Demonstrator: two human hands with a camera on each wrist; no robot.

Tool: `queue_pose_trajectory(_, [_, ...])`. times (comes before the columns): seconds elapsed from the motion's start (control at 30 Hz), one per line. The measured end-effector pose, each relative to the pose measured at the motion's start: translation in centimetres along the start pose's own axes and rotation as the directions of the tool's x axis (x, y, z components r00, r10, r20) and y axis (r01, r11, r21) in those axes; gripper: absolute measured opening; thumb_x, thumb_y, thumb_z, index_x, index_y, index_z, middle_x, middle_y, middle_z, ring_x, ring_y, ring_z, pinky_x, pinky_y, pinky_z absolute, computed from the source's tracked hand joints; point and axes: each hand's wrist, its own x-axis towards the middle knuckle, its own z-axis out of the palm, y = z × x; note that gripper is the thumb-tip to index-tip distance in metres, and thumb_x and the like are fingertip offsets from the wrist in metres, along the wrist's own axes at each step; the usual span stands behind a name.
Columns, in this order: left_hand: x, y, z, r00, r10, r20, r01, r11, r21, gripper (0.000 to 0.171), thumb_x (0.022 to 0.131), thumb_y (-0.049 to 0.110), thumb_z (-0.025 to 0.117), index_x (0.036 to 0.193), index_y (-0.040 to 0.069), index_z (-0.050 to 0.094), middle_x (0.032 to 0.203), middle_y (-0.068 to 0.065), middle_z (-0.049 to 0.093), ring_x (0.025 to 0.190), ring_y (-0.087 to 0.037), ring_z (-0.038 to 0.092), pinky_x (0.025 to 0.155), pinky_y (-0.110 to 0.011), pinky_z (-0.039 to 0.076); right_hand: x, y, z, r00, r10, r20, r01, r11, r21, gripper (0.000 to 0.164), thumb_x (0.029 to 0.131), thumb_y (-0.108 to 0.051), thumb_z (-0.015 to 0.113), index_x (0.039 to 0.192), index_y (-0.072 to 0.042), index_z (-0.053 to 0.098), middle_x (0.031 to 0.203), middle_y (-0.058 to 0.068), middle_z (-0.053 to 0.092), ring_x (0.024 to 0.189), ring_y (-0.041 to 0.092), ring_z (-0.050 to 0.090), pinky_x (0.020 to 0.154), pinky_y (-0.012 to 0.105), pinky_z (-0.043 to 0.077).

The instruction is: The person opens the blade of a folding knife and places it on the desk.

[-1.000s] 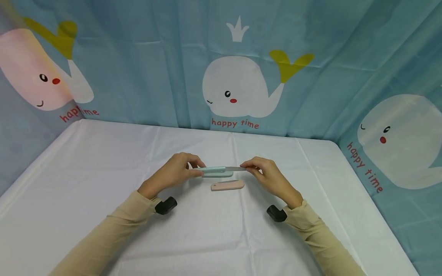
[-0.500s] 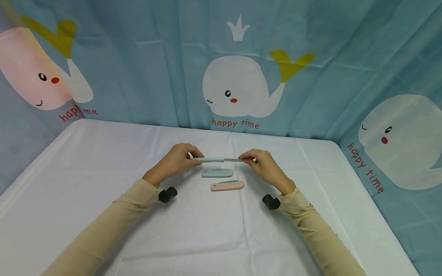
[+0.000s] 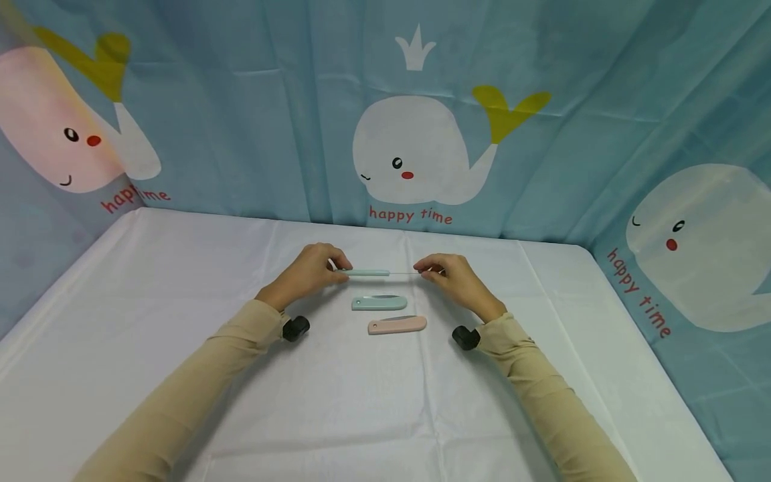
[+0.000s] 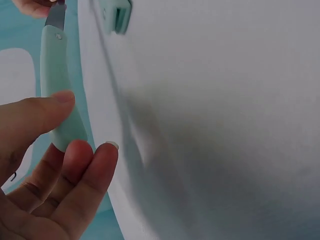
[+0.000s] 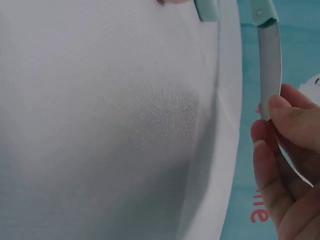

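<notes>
An unfolded folding knife (image 3: 370, 272) with a mint-green handle is held level between my two hands, above the far half of the table. My left hand (image 3: 312, 271) pinches the end of its handle (image 4: 56, 75) between thumb and fingers. At the other end, my right hand (image 3: 453, 276) pinches the tip of the steel blade (image 5: 270, 67). Nearer to me, a folded mint-green knife (image 3: 379, 303) lies on the cloth. Just in front of that one lies a folded pink knife (image 3: 397, 325), its blade edge showing along the top.
A white cloth (image 3: 337, 415) with fold creases covers the table. Blue curtains (image 3: 271, 134) with printed whales stand along the back and both sides. A small black camera (image 3: 296, 329) sits at the left wrist, another (image 3: 466, 337) at the right.
Both hands have moved away from me with the open knife, from over the folded mint-green knife to beyond it. The knife has turned so its blade shows as a thin line. The folded knives have stayed put.
</notes>
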Motion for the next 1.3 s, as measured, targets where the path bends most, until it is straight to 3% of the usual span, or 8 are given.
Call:
queue_pose_trajectory(0.3, [0.8, -0.5, 0.3, 1.000, -0.013, 0.008, 0.012, 0.999, 0.039, 0.019, 0.090, 0.001, 0.067, 0.108, 0.002, 0.073, 0.111, -0.016, 0.068, 0.099, -0.031, 0.063, 0.076, -0.033, 0.054, 0.8, 0.4, 0.3, 0.998, 0.070, -0.011, -0.070, 0.997, 0.015, 0.025, 0.092, 0.002, 0.066, 0.117, 0.000, 0.069, 0.115, 0.015, 0.071, 0.104, 0.029, 0.069, 0.090, 0.041, 0.055])
queue_pose_trajectory(0.6, [1.6, -0.9, 1.4, 1.000, -0.022, -0.004, 0.022, 0.994, 0.110, 0.019, 0.090, -0.003, 0.063, 0.101, 0.006, 0.076, 0.108, -0.014, 0.068, 0.097, -0.027, 0.061, 0.085, -0.039, 0.050, 1.4, 0.4, 1.0, 0.988, 0.150, 0.040, -0.152, 0.986, 0.063, 0.031, 0.094, -0.004, 0.065, 0.125, 0.002, 0.064, 0.123, 0.019, 0.068, 0.112, 0.032, 0.067, 0.097, 0.040, 0.053])
queue_pose_trajectory(0.93, [1.2, -0.4, 1.2, 1.000, -0.013, 0.008, 0.012, 0.994, 0.108, 0.021, 0.090, 0.001, 0.068, 0.109, 0.004, 0.073, 0.109, -0.013, 0.068, 0.100, -0.027, 0.062, 0.088, -0.040, 0.050, 1.1, 0.2, 0.8, 0.984, 0.170, 0.055, -0.172, 0.984, 0.049, 0.034, 0.096, -0.009, 0.064, 0.129, 0.001, 0.062, 0.128, 0.018, 0.066, 0.114, 0.033, 0.066, 0.097, 0.044, 0.053])
queue_pose_trajectory(1.3, [0.1, -0.1, 1.4, 0.998, -0.010, 0.055, 0.005, 0.997, 0.081, 0.026, 0.091, 0.004, 0.068, 0.116, 0.003, 0.071, 0.110, -0.014, 0.068, 0.089, -0.022, 0.059, 0.078, -0.033, 0.050, 0.2, -0.2, 0.9, 0.981, 0.168, 0.098, -0.174, 0.983, 0.055, 0.032, 0.096, -0.011, 0.065, 0.127, -0.002, 0.064, 0.126, 0.015, 0.067, 0.113, 0.031, 0.066, 0.097, 0.043, 0.053])
